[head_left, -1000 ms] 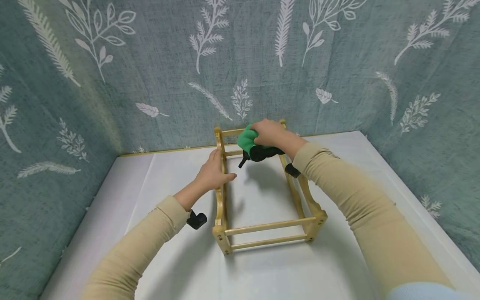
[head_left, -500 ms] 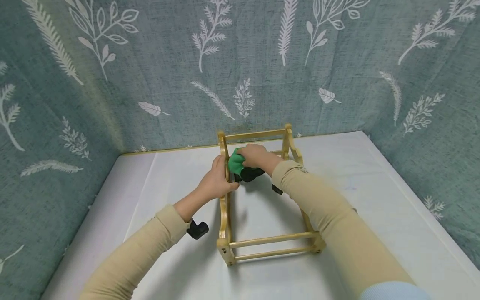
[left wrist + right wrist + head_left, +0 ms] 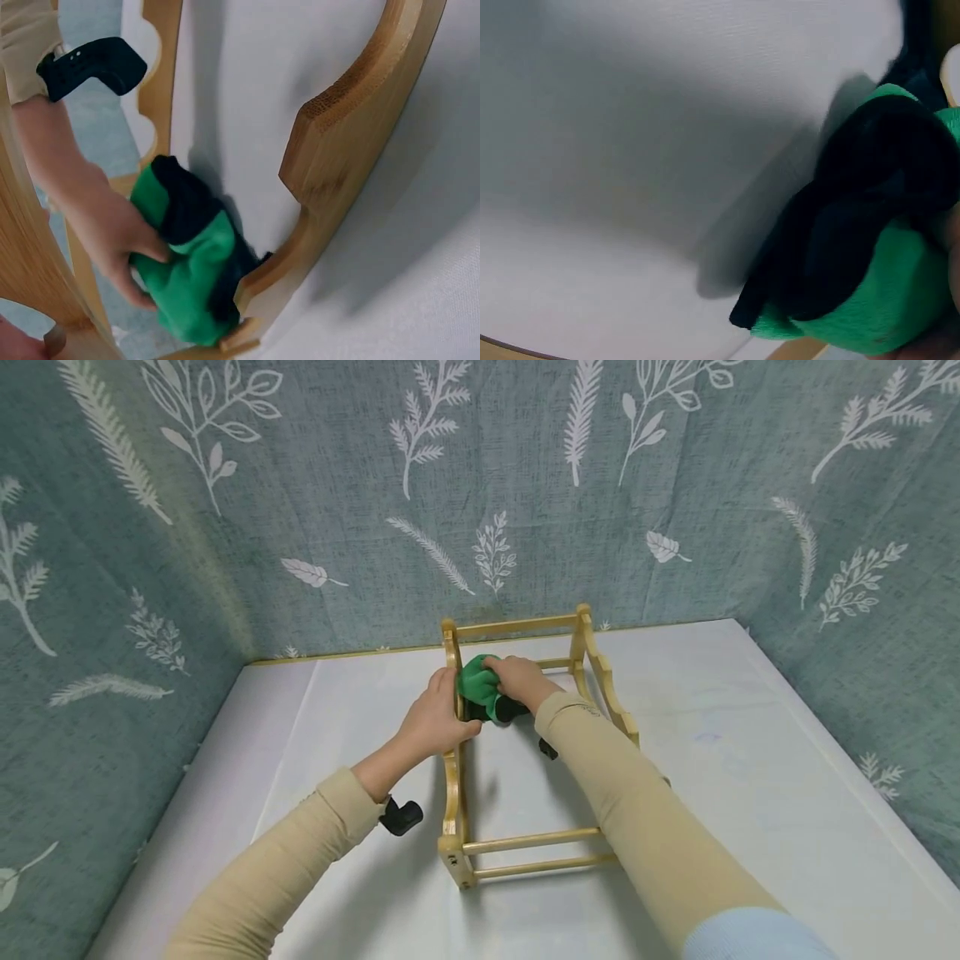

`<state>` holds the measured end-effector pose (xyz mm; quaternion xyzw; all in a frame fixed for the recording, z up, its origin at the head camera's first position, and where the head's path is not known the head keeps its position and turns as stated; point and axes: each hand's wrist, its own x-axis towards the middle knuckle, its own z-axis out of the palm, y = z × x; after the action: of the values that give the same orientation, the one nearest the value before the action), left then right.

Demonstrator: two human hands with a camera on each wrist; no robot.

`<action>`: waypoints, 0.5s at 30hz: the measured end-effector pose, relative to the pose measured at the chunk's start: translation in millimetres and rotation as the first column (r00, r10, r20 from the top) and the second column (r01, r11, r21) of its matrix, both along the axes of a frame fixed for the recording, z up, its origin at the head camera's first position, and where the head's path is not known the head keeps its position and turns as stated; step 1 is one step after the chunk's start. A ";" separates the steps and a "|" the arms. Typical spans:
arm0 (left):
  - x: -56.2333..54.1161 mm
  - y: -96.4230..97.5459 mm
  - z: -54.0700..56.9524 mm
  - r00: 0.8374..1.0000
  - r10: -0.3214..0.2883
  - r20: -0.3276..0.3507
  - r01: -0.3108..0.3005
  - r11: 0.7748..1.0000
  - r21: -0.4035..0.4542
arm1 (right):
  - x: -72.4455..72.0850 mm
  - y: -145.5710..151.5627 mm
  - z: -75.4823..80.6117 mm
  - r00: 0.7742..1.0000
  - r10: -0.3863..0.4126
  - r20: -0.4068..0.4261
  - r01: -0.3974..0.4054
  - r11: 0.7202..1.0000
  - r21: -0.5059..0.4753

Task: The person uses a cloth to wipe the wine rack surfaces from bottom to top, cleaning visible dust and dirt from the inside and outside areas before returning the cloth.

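A bunched green and black cloth item [image 3: 478, 681] is in my right hand [image 3: 517, 678], low inside the far left corner of a light wooden rack [image 3: 532, 842]. My right thumb and fingers pinch its green part; its exact kind cannot be told. In the left wrist view the cloth item [image 3: 187, 292] hangs down beside a curved wooden rail [image 3: 300, 225], with the right hand [image 3: 112, 229] over it. Black folds of the cloth item [image 3: 847, 247] fill the right of the right wrist view. My left hand [image 3: 431, 720] grips the rack's left side rail, thumb on the inner side.
The rack stands on a white table [image 3: 337, 693], with notched side rails and round crossbars. Behind and beside it hangs a green-grey leaf-print curtain [image 3: 337, 485]. Black wrist devices [image 3: 401, 817] stick out below the sleeves.
My right hand has brought the cloth item leftward and down from above the rack's far middle into its left corner. My left hand stays on the side rail.
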<state>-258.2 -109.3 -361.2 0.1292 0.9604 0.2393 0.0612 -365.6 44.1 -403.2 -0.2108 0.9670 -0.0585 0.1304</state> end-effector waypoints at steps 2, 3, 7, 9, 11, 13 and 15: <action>-0.3 0.5 0.4 1.000 0.012 0.006 -0.012 1.000 -0.012 | 1.0 6.7 0.9 0.998 -0.055 0.024 0.056 0.998 -0.042; -0.3 0.5 0.7 1.000 0.018 0.010 -0.018 1.000 -0.015 | 1.9 10.1 1.9 0.996 -0.086 0.036 0.088 0.994 -0.061; -0.5 0.7 1.3 0.999 0.038 0.014 -0.037 0.999 -0.018 | 5.4 23.9 4.9 0.971 -0.226 0.079 0.235 0.964 -0.126; -0.6 0.9 1.1 0.999 0.043 0.015 -0.043 0.999 -0.016 | 9.0 30.3 7.1 0.946 -0.305 0.111 0.320 0.933 -0.166; -0.6 1.3 0.4 0.999 0.047 0.017 -0.046 0.999 -0.015 | 12.5 36.1 8.6 0.907 -0.392 0.150 0.417 0.885 -0.206; -0.6 1.8 -0.2 0.999 0.045 0.020 -0.045 0.999 -0.010 | 15.8 40.6 10.0 0.860 -0.472 0.192 0.508 0.830 -0.231; -0.8 2.5 -0.6 0.999 0.042 0.024 -0.042 0.999 -0.005 | 13.0 43.5 7.6 0.818 -0.528 0.230 0.572 0.787 -0.229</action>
<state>-259.0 -106.8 -361.8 0.1059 0.9626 0.2400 0.0679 -352.6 87.6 -395.6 0.0692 0.9542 -0.2499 0.1494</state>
